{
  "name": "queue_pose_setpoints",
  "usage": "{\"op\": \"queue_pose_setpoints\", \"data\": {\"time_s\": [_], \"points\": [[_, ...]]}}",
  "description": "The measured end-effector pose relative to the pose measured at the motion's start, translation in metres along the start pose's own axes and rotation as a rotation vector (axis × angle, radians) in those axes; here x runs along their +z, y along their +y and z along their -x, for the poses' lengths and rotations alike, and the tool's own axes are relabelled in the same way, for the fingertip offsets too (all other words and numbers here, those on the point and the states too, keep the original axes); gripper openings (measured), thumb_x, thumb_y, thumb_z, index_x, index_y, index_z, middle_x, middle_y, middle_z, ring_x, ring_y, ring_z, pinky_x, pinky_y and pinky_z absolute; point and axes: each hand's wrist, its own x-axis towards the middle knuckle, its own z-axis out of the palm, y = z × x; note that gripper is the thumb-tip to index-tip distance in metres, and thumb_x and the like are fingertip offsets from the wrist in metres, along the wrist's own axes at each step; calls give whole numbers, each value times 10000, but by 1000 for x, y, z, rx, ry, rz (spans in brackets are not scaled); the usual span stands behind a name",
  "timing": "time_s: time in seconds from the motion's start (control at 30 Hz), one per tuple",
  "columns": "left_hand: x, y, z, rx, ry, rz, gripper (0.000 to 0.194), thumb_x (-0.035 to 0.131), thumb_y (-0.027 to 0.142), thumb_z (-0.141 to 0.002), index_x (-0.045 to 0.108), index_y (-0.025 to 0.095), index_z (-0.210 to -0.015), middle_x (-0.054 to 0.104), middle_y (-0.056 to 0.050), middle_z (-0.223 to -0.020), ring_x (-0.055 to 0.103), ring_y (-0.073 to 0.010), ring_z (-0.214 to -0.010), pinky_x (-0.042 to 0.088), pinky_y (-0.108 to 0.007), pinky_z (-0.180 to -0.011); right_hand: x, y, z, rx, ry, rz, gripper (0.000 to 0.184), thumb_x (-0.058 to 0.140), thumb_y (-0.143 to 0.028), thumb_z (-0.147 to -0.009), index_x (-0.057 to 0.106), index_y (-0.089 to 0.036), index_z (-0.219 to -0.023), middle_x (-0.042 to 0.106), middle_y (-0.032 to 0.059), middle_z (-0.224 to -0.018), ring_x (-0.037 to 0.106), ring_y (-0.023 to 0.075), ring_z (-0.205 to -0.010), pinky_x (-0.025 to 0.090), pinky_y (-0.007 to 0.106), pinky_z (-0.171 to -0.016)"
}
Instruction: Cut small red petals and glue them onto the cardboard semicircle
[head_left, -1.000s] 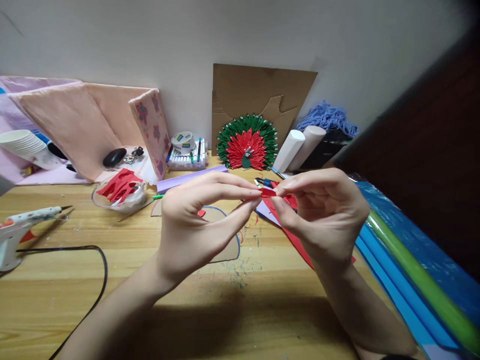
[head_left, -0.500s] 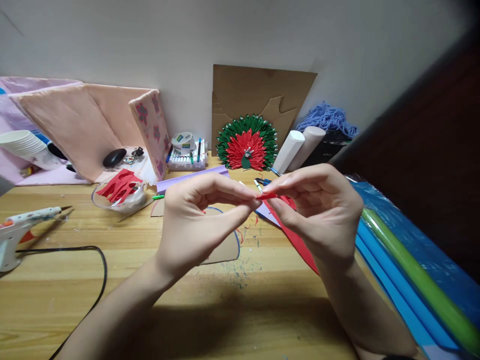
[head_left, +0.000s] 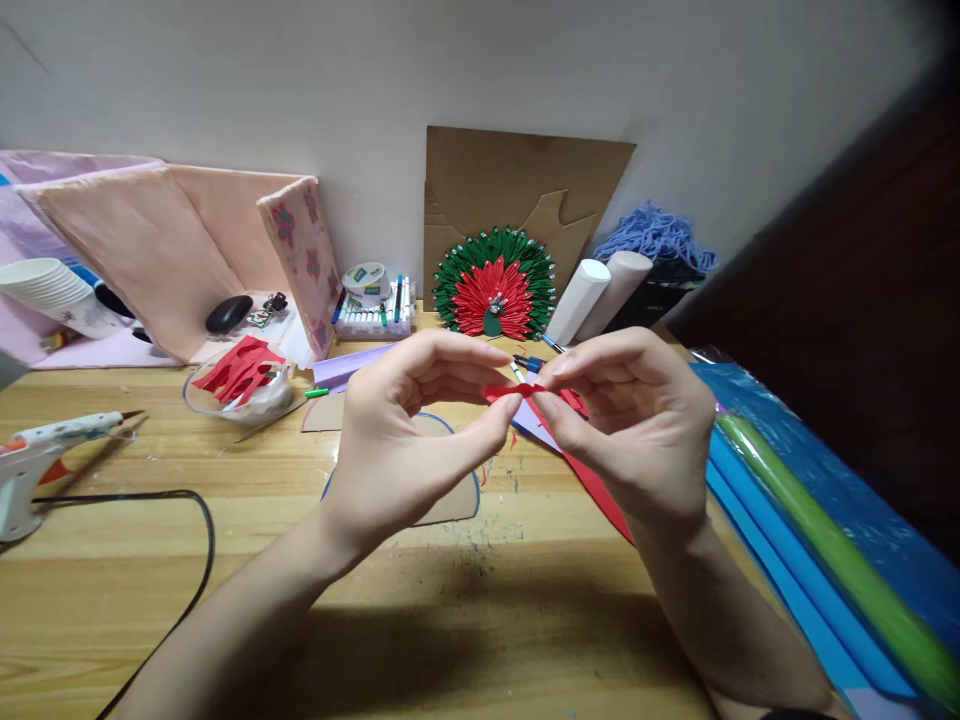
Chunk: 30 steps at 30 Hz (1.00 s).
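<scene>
Above the table, a small twisted red paper piece (head_left: 531, 390) spans the gap between my fingertips. My right hand (head_left: 637, 420) pinches its right end between thumb and fingers. At the other end, my left hand (head_left: 412, 430) has its thumb tip against the piece, with the index fingertip slightly raised and other fingers partly hidden behind. A red sheet (head_left: 600, 495) lies below and behind my right hand. Under my left hand rests a cardboard shape (head_left: 454, 490) with a blue outline.
A hot glue gun (head_left: 60, 445) with a black cord lies left. Behind it stands a plastic bowl (head_left: 196, 402) holding red scraps. Against the wall are a green-and-red fan-shaped craft (head_left: 491, 285), markers (head_left: 382, 312) and white rolls (head_left: 579, 300). Blue and green rolls (head_left: 810, 520) line the right.
The left fingertips have spread apart and shifted slightly, so more of the red paper piece shows. My right hand has moved a little to the left.
</scene>
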Motion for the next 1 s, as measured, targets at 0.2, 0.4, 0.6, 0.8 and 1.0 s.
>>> {"op": "queue_pose_setpoints", "data": {"time_s": [0.2,0.4,0.6,0.8,1.0], "points": [[-2,-1,-1,34,-39,31,96,662,112,-718,648,182,-782,690,-17,-770,655,-133,-723,564,-250,-673,-3,1,-2,-114,-77,17,157,666,-108,-712,663,-239,-800,656,4,-761,626,159,-716,555,312,-667],[-3,-1,-1,75,-40,-1,176,646,86,-724,702,209,-838,705,-25,-803,655,-148,-743,565,-278,-677,-2,1,-1,-194,-47,111,227,665,-93,-705,691,-270,-846,684,12,-785,636,180,-716,549,340,-655],[-5,-1,1,150,-21,-77,231,651,88,-724,711,245,-882,707,-32,-843,655,-165,-774,572,-307,-690,-4,0,-1,-185,-22,164,268,688,-77,-688,693,-274,-869,704,14,-799,650,193,-726,559,359,-677],[-4,-1,1,132,-13,-59,223,659,69,-704,708,202,-877,706,-42,-849,657,-163,-783,566,-289,-699,-6,-2,0,-206,-44,202,299,684,-57,-688,702,-270,-897,712,10,-809,656,184,-726,566,345,-684],[0,-1,1,45,-8,67,166,660,81,-711,688,175,-844,703,-30,-816,657,-138,-761,559,-255,-710,-4,-2,1,-202,-7,160,296,680,-65,-698,713,-274,-906,715,15,-830,663,177,-733,569,322,-673]]}}
